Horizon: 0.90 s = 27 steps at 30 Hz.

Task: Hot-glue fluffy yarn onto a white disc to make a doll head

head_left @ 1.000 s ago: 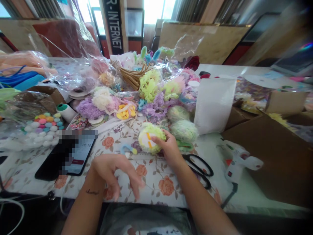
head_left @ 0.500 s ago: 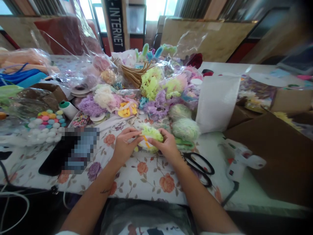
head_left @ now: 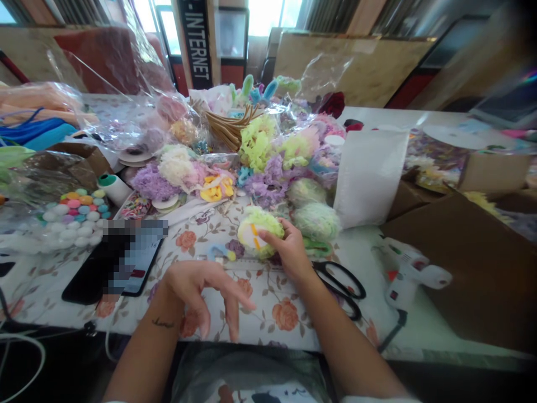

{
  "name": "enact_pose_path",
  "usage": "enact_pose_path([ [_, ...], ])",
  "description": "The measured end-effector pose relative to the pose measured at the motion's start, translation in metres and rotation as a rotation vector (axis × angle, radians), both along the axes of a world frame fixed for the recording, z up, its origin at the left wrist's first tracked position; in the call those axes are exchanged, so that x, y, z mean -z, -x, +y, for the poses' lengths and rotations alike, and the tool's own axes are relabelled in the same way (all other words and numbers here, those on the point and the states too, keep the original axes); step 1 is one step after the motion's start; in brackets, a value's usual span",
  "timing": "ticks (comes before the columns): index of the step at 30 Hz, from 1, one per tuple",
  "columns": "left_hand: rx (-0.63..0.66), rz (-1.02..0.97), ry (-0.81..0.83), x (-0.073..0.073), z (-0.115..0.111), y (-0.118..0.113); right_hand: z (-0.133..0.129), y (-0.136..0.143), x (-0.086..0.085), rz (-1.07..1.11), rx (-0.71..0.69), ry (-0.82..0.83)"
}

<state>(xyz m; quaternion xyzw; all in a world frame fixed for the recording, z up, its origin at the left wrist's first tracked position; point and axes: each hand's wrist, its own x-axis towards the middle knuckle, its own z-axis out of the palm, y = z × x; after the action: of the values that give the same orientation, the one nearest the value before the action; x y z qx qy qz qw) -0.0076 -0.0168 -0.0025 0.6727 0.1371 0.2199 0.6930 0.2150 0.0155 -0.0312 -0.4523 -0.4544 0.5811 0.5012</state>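
A fluffy yellow-green round piece (head_left: pixel 271 219) with a white centre and an orange strip is held at its right side by my right hand (head_left: pixel 289 246), thumb over the white face. My left hand (head_left: pixel 210 285) hangs over the flowered cloth near the front edge, fingers apart and bent downward, with nothing in it. Between the hands and the phones, a small pale blue curved piece (head_left: pixel 216 251) with a yellow tip lies on the cloth. Black-handled scissors (head_left: pixel 342 282) rest just right of my right forearm.
A white glue gun (head_left: pixel 409 271) stands at the right beside a brown box (head_left: pixel 461 268). Phones (head_left: pixel 142 263) lie left. Yarn bundles (head_left: pixel 268 182), a white thread spool (head_left: pixel 115 189) and bagged pom-poms (head_left: pixel 79 215) crowd the back. A green yarn ball (head_left: pixel 318 221) sits behind my right hand.
My left hand has let go of the fluffy piece and moved down toward the front edge, its fingers opening. My right hand still holds the piece, whose white face is now more visible.
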Motion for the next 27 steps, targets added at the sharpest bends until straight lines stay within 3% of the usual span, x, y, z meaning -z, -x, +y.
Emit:
enact_pose_path([
  [1,-0.069,-0.03,0.043,0.0,0.0,0.0,0.0,0.0,0.0,-0.008,-0.005,0.002],
  [5,-0.814,-0.207,0.12,0.005,0.005,-0.013,-0.002,0.0,-0.005,-0.053,-0.021,0.019],
  [8,-1.074,-0.104,0.054,0.011,0.009,-0.022,-0.005,0.002,-0.008,-0.087,-0.046,0.009],
  [12,-1.167,0.13,-0.112,0.016,0.009,-0.029,-0.007,0.004,-0.009,-0.133,-0.073,-0.04],
  [15,-1.17,0.143,-0.195,0.017,0.008,-0.031,-0.007,0.005,-0.008,-0.131,-0.091,-0.074],
  [23,-1.14,0.105,0.155,0.02,0.008,-0.034,-0.006,0.005,-0.005,-0.18,-0.083,-0.096],
  [27,-1.152,0.009,0.208,0.021,0.009,-0.036,-0.007,0.006,-0.007,-0.184,-0.068,-0.079],
])
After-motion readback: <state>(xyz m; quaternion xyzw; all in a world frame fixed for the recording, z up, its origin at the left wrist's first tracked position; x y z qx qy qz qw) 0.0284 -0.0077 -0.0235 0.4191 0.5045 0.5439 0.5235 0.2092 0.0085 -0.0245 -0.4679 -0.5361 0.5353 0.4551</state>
